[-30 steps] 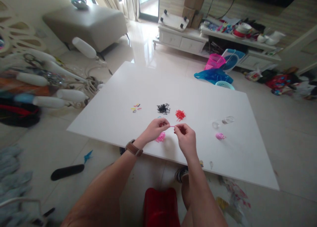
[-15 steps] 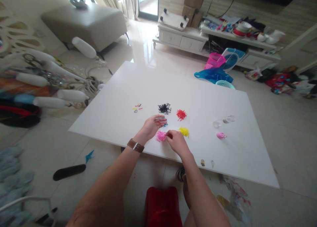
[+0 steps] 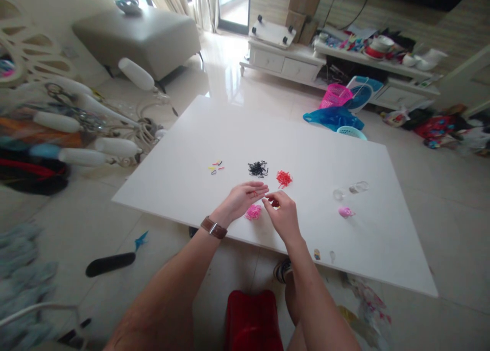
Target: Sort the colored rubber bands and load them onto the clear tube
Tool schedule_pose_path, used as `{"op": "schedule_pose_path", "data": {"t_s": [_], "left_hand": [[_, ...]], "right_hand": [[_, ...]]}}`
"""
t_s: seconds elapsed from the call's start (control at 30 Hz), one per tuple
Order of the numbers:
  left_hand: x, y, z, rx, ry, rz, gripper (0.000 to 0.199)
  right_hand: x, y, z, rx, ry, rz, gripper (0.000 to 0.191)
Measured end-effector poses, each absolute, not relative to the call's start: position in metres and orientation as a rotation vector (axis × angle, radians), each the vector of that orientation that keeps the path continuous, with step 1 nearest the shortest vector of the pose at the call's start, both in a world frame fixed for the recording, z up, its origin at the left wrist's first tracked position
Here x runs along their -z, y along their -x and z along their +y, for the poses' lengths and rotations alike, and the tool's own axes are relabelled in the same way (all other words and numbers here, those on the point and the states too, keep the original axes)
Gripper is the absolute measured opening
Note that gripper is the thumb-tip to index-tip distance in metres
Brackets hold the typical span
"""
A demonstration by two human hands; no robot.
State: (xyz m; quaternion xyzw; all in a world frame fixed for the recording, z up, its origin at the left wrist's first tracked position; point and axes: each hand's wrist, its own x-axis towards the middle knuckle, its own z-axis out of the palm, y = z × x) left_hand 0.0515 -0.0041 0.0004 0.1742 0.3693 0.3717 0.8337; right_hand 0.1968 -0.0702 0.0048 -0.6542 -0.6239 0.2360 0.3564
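My left hand (image 3: 245, 198) is held palm up with fingers stretched over the table; a small reddish strip shows at its fingers, too small to make out. My right hand (image 3: 282, 213) is beside its fingertips, thumb and forefinger curled close together; what is between them is hidden. Beneath the hands is a pile of pink rubber bands (image 3: 253, 212). Farther off are a black pile of bands (image 3: 258, 169) and a red pile of bands (image 3: 284, 178). The right hand mostly covers the yellow pile. Several mixed bands (image 3: 216, 167) lie to the left.
On the white table (image 3: 172, 162), at right, are a clear container (image 3: 359, 187), a clear round piece (image 3: 338, 194) and a pink item (image 3: 346, 212). Two small pieces lie near the front edge. A red stool (image 3: 252, 318) stands below; a lamp with white shades (image 3: 136, 74) is at left.
My right hand has risen from the pink pile and moved to the left hand's fingertips, over the yellow pile. The left hand has shifted slightly right, now covering the blue bands. The view has turned a little.
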Motion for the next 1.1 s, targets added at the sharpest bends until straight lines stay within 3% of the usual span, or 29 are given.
{"op": "schedule_pose_path", "data": {"t_s": [1.1], "left_hand": [[-0.002, -0.056, -0.007, -0.786, -0.637, 0.815, 0.019]], "right_hand": [[-0.014, -0.198, -0.072, -0.623, 1.572, -1.424, 0.010]]}}
